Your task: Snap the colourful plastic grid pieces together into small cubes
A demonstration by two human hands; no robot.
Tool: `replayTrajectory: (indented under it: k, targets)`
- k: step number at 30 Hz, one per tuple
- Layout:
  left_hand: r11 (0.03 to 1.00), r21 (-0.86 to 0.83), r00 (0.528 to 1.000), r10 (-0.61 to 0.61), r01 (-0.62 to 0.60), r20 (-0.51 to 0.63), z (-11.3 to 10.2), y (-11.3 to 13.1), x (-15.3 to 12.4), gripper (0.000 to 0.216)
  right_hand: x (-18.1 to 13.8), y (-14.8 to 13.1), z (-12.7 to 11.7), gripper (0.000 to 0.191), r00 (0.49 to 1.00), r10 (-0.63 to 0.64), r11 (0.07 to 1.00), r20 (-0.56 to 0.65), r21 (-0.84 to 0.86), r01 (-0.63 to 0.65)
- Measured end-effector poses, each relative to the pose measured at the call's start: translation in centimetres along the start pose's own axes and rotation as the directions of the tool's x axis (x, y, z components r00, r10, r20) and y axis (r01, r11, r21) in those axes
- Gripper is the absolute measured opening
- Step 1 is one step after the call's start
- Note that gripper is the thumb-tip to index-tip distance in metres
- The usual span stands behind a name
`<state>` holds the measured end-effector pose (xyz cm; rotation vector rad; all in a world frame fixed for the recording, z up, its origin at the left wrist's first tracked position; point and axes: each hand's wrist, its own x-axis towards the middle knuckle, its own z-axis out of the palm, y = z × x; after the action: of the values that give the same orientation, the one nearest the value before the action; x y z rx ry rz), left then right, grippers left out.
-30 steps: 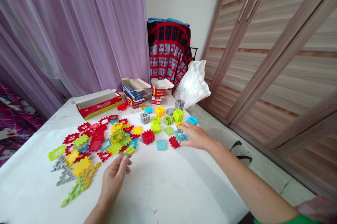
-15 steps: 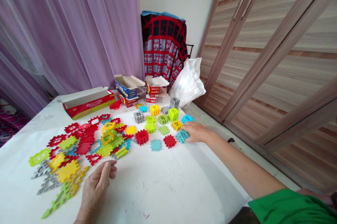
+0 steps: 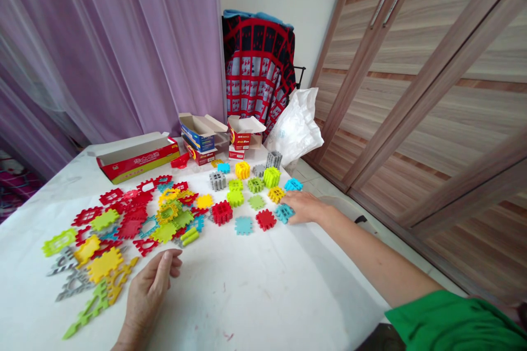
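Note:
My right hand (image 3: pixel 305 207) reaches across the table to a small stack of blue interlocking window pieces (image 3: pixel 284 213); its fingers close against the stack's right side, their tips partly hidden. A yellow stack (image 3: pixel 276 194) and another blue stack (image 3: pixel 293 184) lie beside those fingers. Near the front, my left hand (image 3: pixel 152 288) rests on its side with the fingers curled in and nothing visible in them. Just beyond it are green cylinder-like pieces (image 3: pixel 190 237) and a loose pile of red, yellow, green and blue building pieces (image 3: pixel 132 224).
Several sorted stacks and single pieces, such as a red square (image 3: pixel 265 219) and a pale blue square (image 3: pixel 244 225), lie mid-table. Open cardboard boxes (image 3: pixel 140 161) line the back. A white plastic bag (image 3: pixel 294 126) stands at the far right corner, near the wardrobe (image 3: pixel 395 76).
The view has shifted slightly. Both hands stay almost where they were, the right at the blue stack and the left resting on the table.

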<state>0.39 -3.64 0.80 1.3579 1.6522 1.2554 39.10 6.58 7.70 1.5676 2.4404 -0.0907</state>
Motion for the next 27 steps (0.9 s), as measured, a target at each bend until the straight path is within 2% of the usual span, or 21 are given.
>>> replayTrajectory:
  k: [11,27]
  targets:
    - [1.000,0.004,1.000,0.000,0.000,-0.001,0.03,0.05,-0.09,0.062,0.14,0.07,-0.09,0.050,1.000,-0.009,1.000,0.007,-0.001,0.009]
    - [1.000,-0.014,1.000,-0.017,0.017,-0.025,0.23,0.19,-0.07,0.064,0.08,-0.27,-0.29,0.044,0.999,0.003,1.000,0.038,-0.019,-0.002]
